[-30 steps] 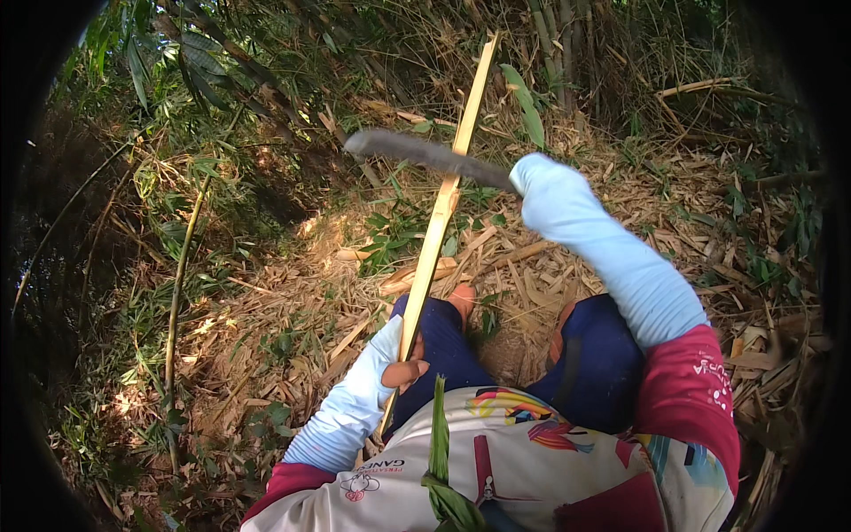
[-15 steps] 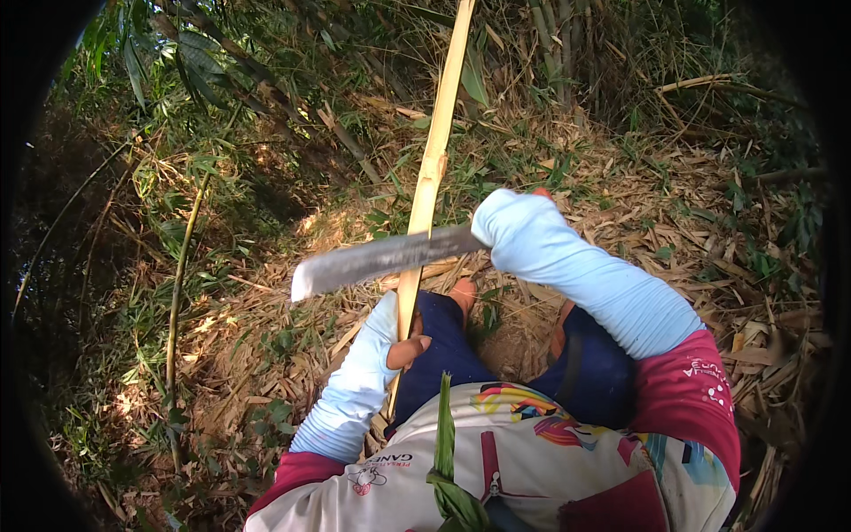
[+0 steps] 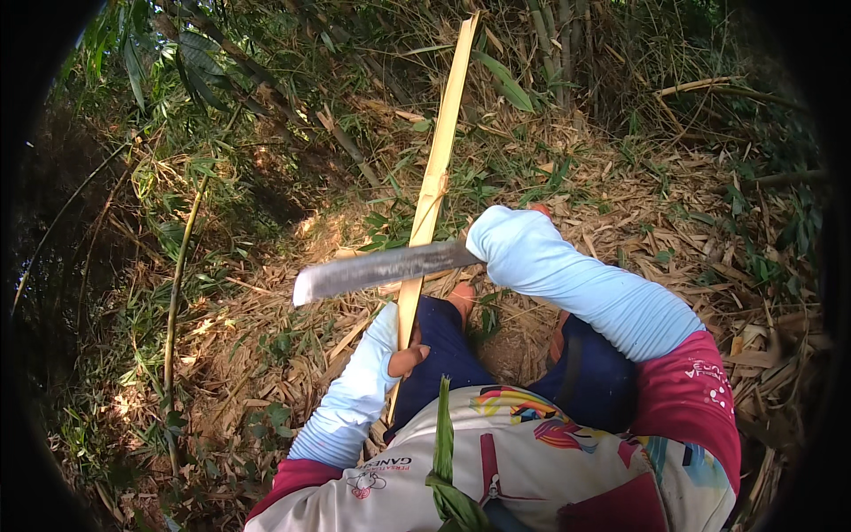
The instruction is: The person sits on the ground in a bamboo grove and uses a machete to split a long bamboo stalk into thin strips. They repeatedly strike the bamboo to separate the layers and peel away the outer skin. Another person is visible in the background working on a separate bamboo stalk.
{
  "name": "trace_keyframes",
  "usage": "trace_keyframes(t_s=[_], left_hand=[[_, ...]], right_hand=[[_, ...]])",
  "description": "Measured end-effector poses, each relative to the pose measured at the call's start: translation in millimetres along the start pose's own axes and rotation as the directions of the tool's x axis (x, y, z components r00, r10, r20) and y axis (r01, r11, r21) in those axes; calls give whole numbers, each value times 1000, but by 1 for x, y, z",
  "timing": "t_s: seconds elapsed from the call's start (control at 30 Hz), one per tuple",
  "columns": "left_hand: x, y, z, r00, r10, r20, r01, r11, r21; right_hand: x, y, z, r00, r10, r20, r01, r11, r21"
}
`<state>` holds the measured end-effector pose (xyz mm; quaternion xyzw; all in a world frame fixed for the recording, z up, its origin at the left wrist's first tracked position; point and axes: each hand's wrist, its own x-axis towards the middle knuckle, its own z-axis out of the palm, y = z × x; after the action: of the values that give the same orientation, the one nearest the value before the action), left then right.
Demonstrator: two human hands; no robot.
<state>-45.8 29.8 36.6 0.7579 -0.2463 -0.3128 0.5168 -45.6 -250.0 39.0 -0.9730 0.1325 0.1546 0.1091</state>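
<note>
A long split bamboo strip (image 3: 433,191) rises from beside my left thigh and points away toward the far growth. My left hand (image 3: 407,358) is closed round its lower part, thumb showing on top. A machete (image 3: 381,270) lies across the strip above that hand, its broad blade pointing left. My right hand (image 3: 514,232) grips the machete's handle; a light blue sleeve hides most of the fingers and the handle. Just above the blade, the strip has a rough node.
My bare feet (image 3: 462,300) stand on ground strewn with dry bamboo leaves (image 3: 638,239). A thin upright stem (image 3: 183,257) stands at the left. Bamboo stalks (image 3: 554,53) and dense foliage fill the far side. A green leaf (image 3: 446,443) hangs before my shirt.
The bamboo strip has come down toward me, so its far end now shows. The machete and my right hand have shifted slightly left and nearer.
</note>
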Motion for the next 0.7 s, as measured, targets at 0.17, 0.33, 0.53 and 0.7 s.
trace_keyframes(t_s=[0.17, 0.33, 0.53, 0.7], left_hand=[[-9, -7, 4, 999, -17, -45, 13, 996, -89], [-14, -3, 7, 999, -49, -10, 49, 997, -66], [-14, -14, 2, 1000, -27, -11, 26, 999, -31], [-23, -18, -3, 995, -81, 64, 80, 996, 31]], right_hand=[[-27, 19, -44, 977, -36, -212, 50, 997, 62], [-30, -14, -47, 991, -124, 55, 127, 990, -53], [-46, -10, -18, 961, -212, -180, 210, 977, -31], [-15, 48, -57, 929, 163, -331, -89, 969, 229]])
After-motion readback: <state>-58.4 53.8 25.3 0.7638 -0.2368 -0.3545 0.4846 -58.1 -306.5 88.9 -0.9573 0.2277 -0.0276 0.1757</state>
